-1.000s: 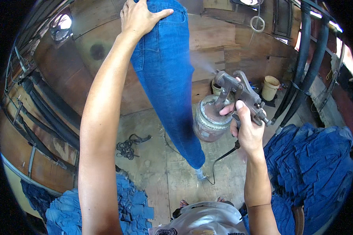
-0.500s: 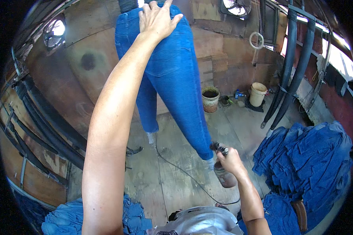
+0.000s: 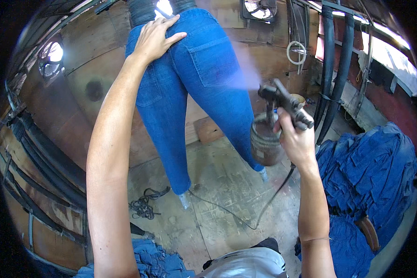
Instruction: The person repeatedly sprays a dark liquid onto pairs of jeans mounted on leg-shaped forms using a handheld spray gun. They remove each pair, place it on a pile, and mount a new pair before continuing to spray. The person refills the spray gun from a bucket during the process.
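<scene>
A pair of blue jeans (image 3: pixel 213 78) hangs in front of me with its back side turned my way, filled out as if on a leg-shaped form. Spread across the seat near the waistband, my left hand (image 3: pixel 155 39) lies with its fingers apart. My right hand (image 3: pixel 294 139) is wrapped round the handle of a dark spray gun (image 3: pixel 282 99), held to the right of the jeans. Under the gun hangs a stained metal cup (image 3: pixel 266 143). A pale violet mist (image 3: pixel 245 76) runs from the nozzle onto the right back pocket. The gun does not touch the cloth.
A pile of blue denim (image 3: pixel 370 171) rises at the right, with more denim (image 3: pixel 157 262) at the lower left. A thin hose (image 3: pixel 273 199) trails over the floor. Thick black pipes (image 3: pixel 336 78) stand at the right. Fans (image 3: pixel 259 9) sit in the wooden back wall.
The spray gun has risen from the right leg's hem to pocket height, and mist now shows. My left hand has shifted left on the seat; the jeans have turned, their legs further apart.
</scene>
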A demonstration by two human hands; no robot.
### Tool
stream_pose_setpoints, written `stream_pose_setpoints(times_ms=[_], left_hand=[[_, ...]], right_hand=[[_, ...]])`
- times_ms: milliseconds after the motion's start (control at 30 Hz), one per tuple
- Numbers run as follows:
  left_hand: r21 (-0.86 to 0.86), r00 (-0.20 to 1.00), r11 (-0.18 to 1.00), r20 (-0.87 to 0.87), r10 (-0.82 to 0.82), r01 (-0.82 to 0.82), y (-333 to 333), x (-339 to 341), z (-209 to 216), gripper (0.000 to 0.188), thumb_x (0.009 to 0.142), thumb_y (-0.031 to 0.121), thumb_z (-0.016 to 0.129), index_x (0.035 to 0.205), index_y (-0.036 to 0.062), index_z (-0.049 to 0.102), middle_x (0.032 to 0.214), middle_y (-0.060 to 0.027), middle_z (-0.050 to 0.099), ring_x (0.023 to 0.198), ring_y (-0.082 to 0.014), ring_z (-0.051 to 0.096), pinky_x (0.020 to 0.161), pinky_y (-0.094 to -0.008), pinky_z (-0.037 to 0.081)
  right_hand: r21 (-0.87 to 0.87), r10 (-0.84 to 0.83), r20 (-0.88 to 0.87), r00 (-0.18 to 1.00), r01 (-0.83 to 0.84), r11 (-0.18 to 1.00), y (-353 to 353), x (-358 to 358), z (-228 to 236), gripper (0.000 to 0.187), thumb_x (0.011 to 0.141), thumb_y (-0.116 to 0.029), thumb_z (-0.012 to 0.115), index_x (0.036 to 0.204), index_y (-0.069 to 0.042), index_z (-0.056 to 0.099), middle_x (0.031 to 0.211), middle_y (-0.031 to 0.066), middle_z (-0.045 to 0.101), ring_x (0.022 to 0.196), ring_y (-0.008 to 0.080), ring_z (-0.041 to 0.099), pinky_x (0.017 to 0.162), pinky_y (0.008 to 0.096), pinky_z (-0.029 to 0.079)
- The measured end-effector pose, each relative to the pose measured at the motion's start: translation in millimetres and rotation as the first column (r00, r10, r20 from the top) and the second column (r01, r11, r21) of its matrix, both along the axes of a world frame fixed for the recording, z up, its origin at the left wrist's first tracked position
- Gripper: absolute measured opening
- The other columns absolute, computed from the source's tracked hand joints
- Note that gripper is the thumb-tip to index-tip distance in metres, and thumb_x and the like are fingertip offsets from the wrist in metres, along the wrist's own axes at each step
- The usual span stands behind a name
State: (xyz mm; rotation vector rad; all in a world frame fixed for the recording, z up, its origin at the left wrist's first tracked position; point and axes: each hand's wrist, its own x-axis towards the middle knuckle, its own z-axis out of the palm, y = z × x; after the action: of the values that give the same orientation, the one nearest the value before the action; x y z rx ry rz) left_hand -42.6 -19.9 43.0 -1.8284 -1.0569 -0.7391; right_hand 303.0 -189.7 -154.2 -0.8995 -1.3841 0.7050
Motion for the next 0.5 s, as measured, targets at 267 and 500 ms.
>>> stream_pose_setpoints(times_ms=[267, 500], left_hand=[[0.022, 0.984, 0.983, 0.013, 0.18, -0.18, -5.1, 39.4, 6.1, 0.069, 0.085, 0.062, 0.069, 0.134, 0.0136, 0.066, 0.124, -0.0218, 0.068, 0.121, -0.0398, 0.06, 0.107, -0.0508, 0.043], [-0.095, 0.98, 0.977, -0.069, 0.187, -0.193, 2.4, 60.6, 39.6, 0.055, 0.089, 0.05, 0.071, 0.124, 0.0082, 0.071, 0.118, -0.0206, 0.07, 0.113, -0.0338, 0.067, 0.097, -0.0466, 0.053]], right_hand=[[-0.145, -0.04, 0.318, 0.947, 0.091, 0.985, 32.2, -0.3, -43.5, 0.032, 0.096, -0.013, 0.056, 0.125, -0.005, 0.067, 0.072, 0.0094, 0.065, 0.068, 0.014, 0.066, 0.065, 0.0307, 0.051], [0.151, 0.066, -0.113, 0.991, -0.049, 0.987, 59.2, -1.8, 4.4, 0.042, 0.101, -0.007, 0.056, 0.142, 0.002, 0.053, 0.086, 0.0027, 0.066, 0.076, 0.0085, 0.061, 0.075, 0.0257, 0.051]])
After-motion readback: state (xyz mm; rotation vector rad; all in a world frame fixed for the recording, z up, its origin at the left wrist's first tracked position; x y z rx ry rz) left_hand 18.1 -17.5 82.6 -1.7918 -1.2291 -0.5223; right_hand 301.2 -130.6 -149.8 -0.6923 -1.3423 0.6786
